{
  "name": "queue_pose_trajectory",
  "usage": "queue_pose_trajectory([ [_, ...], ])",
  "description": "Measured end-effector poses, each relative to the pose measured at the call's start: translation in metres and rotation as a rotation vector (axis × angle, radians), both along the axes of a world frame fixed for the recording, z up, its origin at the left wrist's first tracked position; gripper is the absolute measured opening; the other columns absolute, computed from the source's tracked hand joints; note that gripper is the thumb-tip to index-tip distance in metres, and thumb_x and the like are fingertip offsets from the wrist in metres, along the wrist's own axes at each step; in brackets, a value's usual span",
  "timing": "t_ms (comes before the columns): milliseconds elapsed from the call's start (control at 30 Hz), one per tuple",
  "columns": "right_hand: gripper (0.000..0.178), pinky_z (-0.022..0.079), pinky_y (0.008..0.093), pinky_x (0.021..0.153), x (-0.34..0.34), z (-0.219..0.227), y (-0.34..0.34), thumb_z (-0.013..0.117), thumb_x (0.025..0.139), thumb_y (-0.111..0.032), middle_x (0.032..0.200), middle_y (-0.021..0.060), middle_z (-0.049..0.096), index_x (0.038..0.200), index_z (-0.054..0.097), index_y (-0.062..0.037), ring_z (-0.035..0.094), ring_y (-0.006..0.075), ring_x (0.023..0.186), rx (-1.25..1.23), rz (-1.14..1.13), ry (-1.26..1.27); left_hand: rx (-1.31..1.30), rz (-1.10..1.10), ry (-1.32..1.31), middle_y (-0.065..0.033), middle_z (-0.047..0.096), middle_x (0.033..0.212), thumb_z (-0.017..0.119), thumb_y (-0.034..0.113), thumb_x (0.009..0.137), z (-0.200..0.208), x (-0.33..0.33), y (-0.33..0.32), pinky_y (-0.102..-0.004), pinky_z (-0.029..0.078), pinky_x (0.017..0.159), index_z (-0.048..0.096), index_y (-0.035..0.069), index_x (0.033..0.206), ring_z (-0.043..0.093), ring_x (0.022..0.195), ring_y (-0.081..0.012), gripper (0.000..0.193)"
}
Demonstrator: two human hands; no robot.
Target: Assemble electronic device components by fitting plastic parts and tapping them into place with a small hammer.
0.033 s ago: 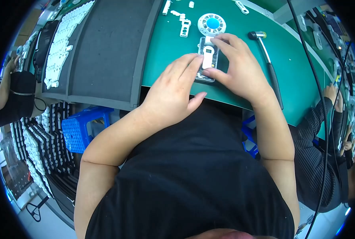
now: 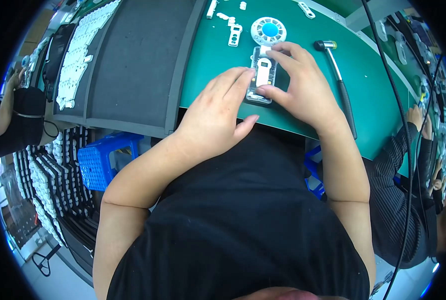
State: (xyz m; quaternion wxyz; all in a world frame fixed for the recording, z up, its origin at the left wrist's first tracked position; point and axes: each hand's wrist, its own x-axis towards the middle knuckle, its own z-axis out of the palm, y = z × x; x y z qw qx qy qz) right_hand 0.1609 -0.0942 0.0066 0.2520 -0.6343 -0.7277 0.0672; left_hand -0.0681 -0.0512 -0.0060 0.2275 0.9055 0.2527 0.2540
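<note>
In front of me on the green table mat lies a clear plastic fixture [image 2: 263, 99], with a slim white plastic casing [image 2: 263, 75] on top that has a small dark window. My left hand [image 2: 220, 102] reaches in from the left with its fingers stretched out, the tips against the left side of the fixture and casing, the thumb held apart. The thumb of my right hand [image 2: 298, 80] touches the casing's near end. Its forefinger bends over the far end, by a small white block [image 2: 266, 50]. What the right hand's other fingers touch is hidden.
Beyond the fixture stands a round white fan-like disc [image 2: 270, 30] with a blue centre. A mallet [image 2: 335, 70] lies to the right. Loose white parts [image 2: 234, 35] sit at the far left of the mat [image 2: 208, 75], beside a grey foam-lined tray [image 2: 133, 65]. A black cable [image 2: 395, 100] hangs at right.
</note>
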Motion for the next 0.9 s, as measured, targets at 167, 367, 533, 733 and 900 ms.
queue_pose_trajectory([
  [167, 0.058, 0.053, 0.0445, 0.107, 0.001, -0.005, 0.003, 0.092, 0.080, -0.029, 0.135, 0.0120, 0.065, 0.129, 0.073, -0.0028, 0.062, 0.0339, 0.126, 0.037, 0.019, 0.024, 0.016, 0.011, 0.034, -0.0235, 0.058, 0.141, 0.085, 0.016, 0.084, 0.008, -0.008, 0.010, -0.0464, 0.052, 0.109, 0.053, -0.003, 0.146, 0.061, 0.128, -0.0412, 0.072],
  [367, 0.051, 0.053, 0.0443, 0.105, 0.001, -0.002, 0.007, 0.091, 0.080, -0.024, 0.132, 0.0144, 0.064, 0.121, 0.070, -0.0020, 0.063, 0.0364, 0.123, 0.021, 0.034, 0.088, 0.014, 0.011, 0.062, -0.0234, 0.059, 0.139, 0.085, 0.020, 0.087, 0.011, -0.002, 0.021, -0.0459, 0.051, 0.110, 0.053, -0.004, 0.146, 0.061, 0.128, -0.0405, 0.071],
  [533, 0.046, 0.054, 0.0462, 0.098, -0.003, 0.019, 0.020, 0.090, 0.080, -0.018, 0.125, 0.0167, 0.064, 0.115, 0.065, -0.0016, 0.064, 0.0390, 0.116, -0.142, 0.031, -0.009, 0.001, 0.008, 0.104, -0.0232, 0.060, 0.139, 0.085, 0.024, 0.088, 0.011, 0.008, 0.024, -0.0455, 0.051, 0.110, 0.054, -0.004, 0.146, 0.062, 0.127, -0.0409, 0.072],
  [733, 0.041, 0.055, 0.0406, 0.088, -0.006, 0.020, 0.022, 0.088, 0.081, -0.014, 0.108, 0.0126, 0.066, 0.111, 0.063, -0.0020, 0.066, 0.0309, 0.099, -0.131, 0.009, 0.043, -0.081, 0.020, 0.124, -0.0213, 0.062, 0.136, 0.085, 0.026, 0.088, 0.010, 0.015, 0.024, -0.0461, 0.052, 0.108, 0.054, -0.004, 0.145, 0.063, 0.124, -0.0402, 0.071],
  [900, 0.032, 0.053, 0.0296, 0.077, 0.003, 0.005, 0.020, 0.085, 0.088, -0.013, 0.096, 0.0036, 0.066, 0.108, 0.062, -0.0026, 0.063, 0.0139, 0.086, -0.247, -0.024, 0.486, -0.043, 0.037, 0.097, -0.0204, 0.063, 0.133, 0.085, 0.026, 0.088, 0.011, 0.012, 0.027, -0.0465, 0.053, 0.106, 0.056, -0.003, 0.143, 0.064, 0.122, -0.0394, 0.068],
])
